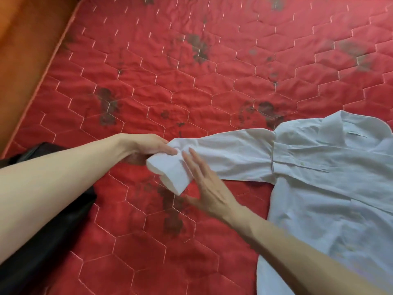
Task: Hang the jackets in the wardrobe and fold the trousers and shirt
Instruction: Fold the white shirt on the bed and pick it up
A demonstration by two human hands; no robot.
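One shirt (331, 177) sleeve (223, 158) lengthwise leftward, cuff (168, 171) toward left hand (148, 144)

Two bare forearms enter from the lower edge of the frame, one from the lower left, one from the lower right. Neither arm shows a sleeve, watch, bracelet or ring. The left hand (146, 145) and right hand (209, 188) have short, unpainted nails.

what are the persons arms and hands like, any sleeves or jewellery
Both forearms are bare with no sleeves in view. The left hand and right hand wear no gloves, rings, watch or bracelet that can be seen. Fingers are slender, with short unpainted nails.
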